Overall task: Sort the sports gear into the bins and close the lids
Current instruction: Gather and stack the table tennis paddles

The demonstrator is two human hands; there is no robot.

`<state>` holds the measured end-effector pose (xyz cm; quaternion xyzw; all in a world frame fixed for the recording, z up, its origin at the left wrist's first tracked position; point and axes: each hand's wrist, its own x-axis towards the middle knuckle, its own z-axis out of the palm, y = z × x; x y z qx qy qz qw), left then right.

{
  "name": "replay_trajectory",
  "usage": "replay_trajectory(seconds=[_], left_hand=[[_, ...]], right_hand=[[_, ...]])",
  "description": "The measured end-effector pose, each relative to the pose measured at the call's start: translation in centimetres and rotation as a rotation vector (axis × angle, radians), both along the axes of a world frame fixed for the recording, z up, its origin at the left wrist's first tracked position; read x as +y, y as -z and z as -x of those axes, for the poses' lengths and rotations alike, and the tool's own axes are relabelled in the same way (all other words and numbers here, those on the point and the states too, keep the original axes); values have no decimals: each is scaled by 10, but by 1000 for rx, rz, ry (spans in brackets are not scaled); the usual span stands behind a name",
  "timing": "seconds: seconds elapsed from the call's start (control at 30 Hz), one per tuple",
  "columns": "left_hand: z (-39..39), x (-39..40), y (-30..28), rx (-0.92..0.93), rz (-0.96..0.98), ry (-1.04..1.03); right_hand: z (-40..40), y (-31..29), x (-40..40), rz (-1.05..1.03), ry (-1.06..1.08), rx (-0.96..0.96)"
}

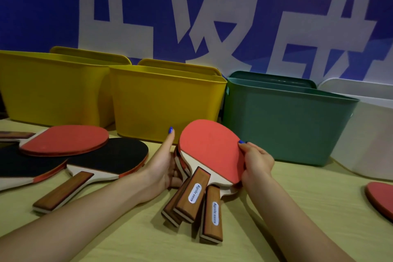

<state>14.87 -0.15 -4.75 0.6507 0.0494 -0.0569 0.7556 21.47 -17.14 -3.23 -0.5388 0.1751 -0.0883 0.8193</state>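
Stacked paddles [209,155] pinched at blade edges by left hand [163,168] and right hand [256,160]; judged light, stiff, prone to fanning.

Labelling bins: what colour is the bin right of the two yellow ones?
Dark green bin, clearest in the head view.

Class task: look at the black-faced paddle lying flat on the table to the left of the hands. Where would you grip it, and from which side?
Grip the black-faced paddle by its wooden handle. The handle juts toward the person, clear of the other blades, while a red paddle overlaps the blade's far edge. Probably come from the near side, fingers round the handle.
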Motion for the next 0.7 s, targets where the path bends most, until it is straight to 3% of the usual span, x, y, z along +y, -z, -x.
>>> replay_trajectory(seconds=[0.13,0.37,0.6,0.7], left_hand=[[-1,3,-1,-10,25,41],[1,1,1,-12,30,-66],[-2,8,0,-42,188,-99],[-3,8,0,-79,263,-127]], right_hand=[[1,1,-1,37,-27,-2],[1,-3,-4,161,-114,-34],[8,-2,6,315,-255,-40],[18,-10,10,19,-481,62]])
